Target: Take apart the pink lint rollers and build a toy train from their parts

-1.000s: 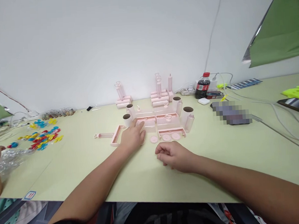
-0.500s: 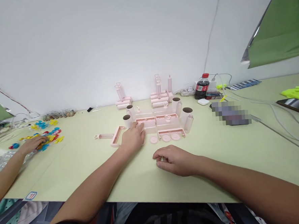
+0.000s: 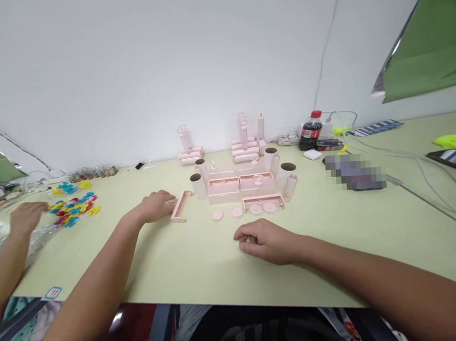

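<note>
My left hand [image 3: 156, 207] is over a clear tube, its fingers curled around it; part of the tube shows beside the fingertips and the rest is hidden. Just right of it, a pink open frame [image 3: 181, 206] lies on the table. My right hand [image 3: 265, 242] rests palm down, loosely curled with thumb and fingers apart, holding nothing. Beyond it are pink discs [image 3: 217, 215], a pink tray piece [image 3: 263, 202] and clear boxes with pink trays [image 3: 256, 181]. Pink cylinders with dark openings [image 3: 197, 187] and a small clear pink bottle [image 3: 290, 188] stand around them.
Pink rolls with upright tubes [image 3: 245, 151] stand by the wall. At right are a cola bottle [image 3: 310, 132], a white case [image 3: 312, 155], cables and a phone [image 3: 453, 162]. At left, another person's hand [image 3: 28, 216] is beside colourful pieces [image 3: 74, 208].
My left hand has moved left from the clear boxes to the tube, uncovering a pink disc. My right hand stays in place. The other person's hand has moved left, away from the colourful pieces.
</note>
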Available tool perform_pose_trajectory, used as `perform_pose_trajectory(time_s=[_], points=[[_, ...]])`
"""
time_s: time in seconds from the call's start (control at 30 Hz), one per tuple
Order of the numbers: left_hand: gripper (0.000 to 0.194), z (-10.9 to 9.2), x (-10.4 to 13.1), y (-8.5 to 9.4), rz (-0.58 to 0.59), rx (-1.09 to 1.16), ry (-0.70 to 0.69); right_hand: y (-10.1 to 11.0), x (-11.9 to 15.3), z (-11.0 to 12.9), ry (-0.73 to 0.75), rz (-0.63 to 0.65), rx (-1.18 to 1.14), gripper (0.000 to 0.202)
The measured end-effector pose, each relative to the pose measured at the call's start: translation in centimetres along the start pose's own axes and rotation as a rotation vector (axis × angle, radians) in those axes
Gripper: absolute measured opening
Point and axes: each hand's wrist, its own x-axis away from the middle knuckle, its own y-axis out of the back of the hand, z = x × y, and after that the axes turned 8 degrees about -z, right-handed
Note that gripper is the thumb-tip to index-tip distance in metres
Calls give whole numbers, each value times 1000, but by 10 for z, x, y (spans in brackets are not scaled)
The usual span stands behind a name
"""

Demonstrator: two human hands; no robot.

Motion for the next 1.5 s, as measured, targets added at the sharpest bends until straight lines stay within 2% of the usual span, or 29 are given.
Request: perform_pose_trajectory(time_s=[0.1,0.23,0.33,0.4,0.53,0.63,0.77,0.87,0.97,1.07,1.17,1.33,1.5], points=[[33,-5,9,-7,42,80,-55,0,0,-4,-42,4,-80,24],[23,-27,38,1,57,295,-126,-3,0,-8,-146,11,-276,23],[25,-57,56,10,83,690,-365,-7,-2,-7,-236,20,-529,32],[27,-80,61,14,68,807,-523,-8,-2,-5,-225,36,-700,39],[19,-119,55,16,-53,769,-706,-4,-3,0,-194,89,-897,44],[17,-133,47,16,-65,733,-773,-1,-3,0,-221,122,-971,44],[20,-137,41,13,-18,745,-778,-1,-4,-2,-205,105,-916,44],[15,-137,42,8,26,765,-785,-2,-4,-2,-231,139,-871,44],[17,-138,44,3,50,692,-779,-1,-2,2,-209,167,-823,46],[27,-139,48,0,27,476,-747,-2,2,10,-143,90,-673,42],[27,-141,52,2,2,323,-708,-6,7,17,-81,-15,-576,33],[27,-143,55,7,74,329,-675,-16,11,20,-31,-51,-676,30],[31,-139,52,8,58,349,-709,-20,10,21,32,-118,-652,30]])
